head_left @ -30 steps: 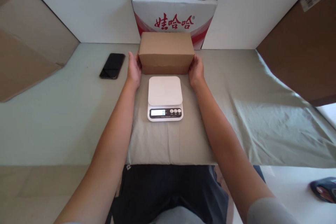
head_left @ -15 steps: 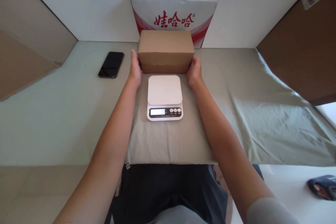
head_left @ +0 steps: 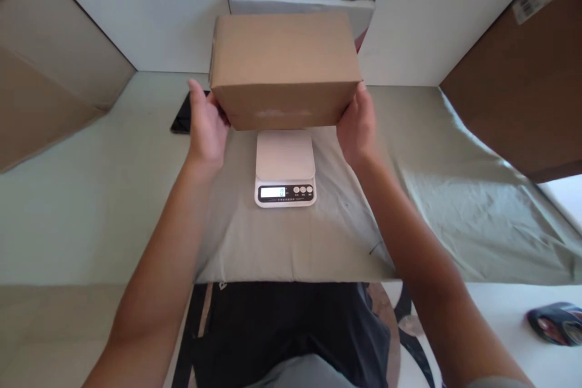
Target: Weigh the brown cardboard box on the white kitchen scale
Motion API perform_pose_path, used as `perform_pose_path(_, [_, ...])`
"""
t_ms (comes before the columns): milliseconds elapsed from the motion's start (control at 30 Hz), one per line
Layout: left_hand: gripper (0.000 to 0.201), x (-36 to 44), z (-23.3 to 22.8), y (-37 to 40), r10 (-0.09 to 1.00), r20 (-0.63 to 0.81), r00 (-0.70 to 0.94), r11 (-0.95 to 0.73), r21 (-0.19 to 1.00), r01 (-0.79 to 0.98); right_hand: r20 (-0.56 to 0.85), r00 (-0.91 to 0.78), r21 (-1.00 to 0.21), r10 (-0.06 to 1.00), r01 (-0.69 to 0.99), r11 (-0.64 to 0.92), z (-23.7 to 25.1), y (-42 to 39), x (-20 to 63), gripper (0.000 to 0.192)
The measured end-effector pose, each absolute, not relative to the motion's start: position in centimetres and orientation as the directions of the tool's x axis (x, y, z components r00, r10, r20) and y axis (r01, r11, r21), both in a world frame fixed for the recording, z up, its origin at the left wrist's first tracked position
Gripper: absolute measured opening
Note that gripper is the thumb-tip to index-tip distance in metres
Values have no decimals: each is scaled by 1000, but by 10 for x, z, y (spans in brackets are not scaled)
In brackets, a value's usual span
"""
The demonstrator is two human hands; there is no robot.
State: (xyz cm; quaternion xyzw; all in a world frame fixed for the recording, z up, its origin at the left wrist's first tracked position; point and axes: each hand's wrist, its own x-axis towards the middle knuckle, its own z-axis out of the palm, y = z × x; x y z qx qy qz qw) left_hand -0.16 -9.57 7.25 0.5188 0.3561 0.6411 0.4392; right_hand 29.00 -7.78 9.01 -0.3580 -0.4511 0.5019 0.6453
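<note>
A closed brown cardboard box (head_left: 286, 51) is held up off the cloth, just beyond and above a white kitchen scale (head_left: 285, 157). My left hand (head_left: 208, 124) grips the box at its left end, thumb pointing up and fingers reaching underneath. At the right end, my right hand (head_left: 358, 124) holds its lower corner, the fingers partly hidden by the box. The scale lies on the cloth between my forearms, its plate bare and its display reading 0.
A black phone (head_left: 182, 116) lies on the green cloth (head_left: 91, 194), partly covered by my left hand. White boxes (head_left: 150, 12) line the back. Large brown cardboard boxes stand at the left (head_left: 54, 66) and right (head_left: 518, 91). A dark shoe (head_left: 555, 322) is on the floor.
Both hands have lifted the cardboard box off the cloth and brought it up and nearer. It now covers the red lettering behind, and my left hand overlaps the phone.
</note>
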Motion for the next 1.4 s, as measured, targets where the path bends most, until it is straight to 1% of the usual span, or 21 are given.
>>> perform_pose_path(67, [81, -2, 74, -124, 936, 345, -64, -351, 923, -160, 256, 75, -917, 964, -297, 266, 92, -103, 292, 48])
perform_pose_path(167, [77, 1, 66, -153, 939, 328, -99, -340, 928, -149, 283, 27, -916, 959, -289, 279, 85, -135, 292, 59])
perform_pose_path(267, [77, 6, 52, -169, 937, 301, -179, -327, 935, -136, 232, 39, -930, 972, -284, 234, 69, -154, 292, 71])
perform_pose_path(333, [78, 9, 43, -175, 940, 277, -197, -304, 945, -122, 190, 56, -941, 980, -275, 198, 59, -161, 292, 75])
perform_pose_path(433, [85, 10, 33, -181, 951, 229, -209, -259, 957, -129, 162, 54, -947, 985, -272, 171, 49, -170, 294, 74])
perform_pose_path(533, [93, 8, 25, -184, 961, 186, -207, -220, 962, -160, 160, 40, -954, 986, -251, 165, 47, -177, 298, 65])
perform_pose_path(600, [92, 6, 20, -186, 965, 189, -183, -220, 962, -164, 173, 40, -956, 984, -235, 178, 47, -182, 299, 60])
perform_pose_path(667, [91, 6, 16, -187, 953, 227, -200, -260, 952, -160, 195, 39, -955, 980, -220, 199, 47, -185, 300, 64])
perform_pose_path(733, [89, 8, 15, -187, 929, 264, -260, -311, 938, -157, 209, 29, -956, 978, -205, 210, 46, -187, 300, 74])
perform_pose_path(800, [88, 11, 16, -188, 907, 275, -319, -337, 928, -158, 216, 27, -957, 976, -194, 217, 43, -188, 299, 84])
perform_pose_path(833, [87, 13, 17, -189, 904, 270, -330, -336, 928, -161, 218, 31, -956, 975, -192, 220, 41, -189, 299, 85])
perform_pose_path(967, [83, 16, 18, -191, 908, 265, -323, -329, 930, -161, 218, 62, -955, 974, -191, 226, 35, -189, 300, 82])
perform_pose_path(1067, [83, 17, 17, -192, 905, 277, -322, -333, 933, -134, 217, 78, -953, 973, -197, 229, 33, -187, 299, 84])
perform_pose_path(1167, [83, 16, 16, -193, 907, 265, -327, -318, 941, -119, 227, 79, -948, 971, -211, 239, 33, -186, 299, 81])
perform_pose_path(1233, [86, 15, 14, -194, 913, 264, -312, -311, 944, -112, 233, 84, -943, 969, -222, 246, 32, -186, 298, 80])
perform_pose_path(1333, [97, 13, 13, -194, 926, 260, -275, -297, 950, -102, 233, 101, -940, 967, -232, 250, 30, -185, 297, 81])
perform_pose_path(1400, [100, 13, 13, -195, 933, 248, -261, -283, 954, -103, 228, 109, -940, 968, -236, 248, 30, -184, 297, 80])
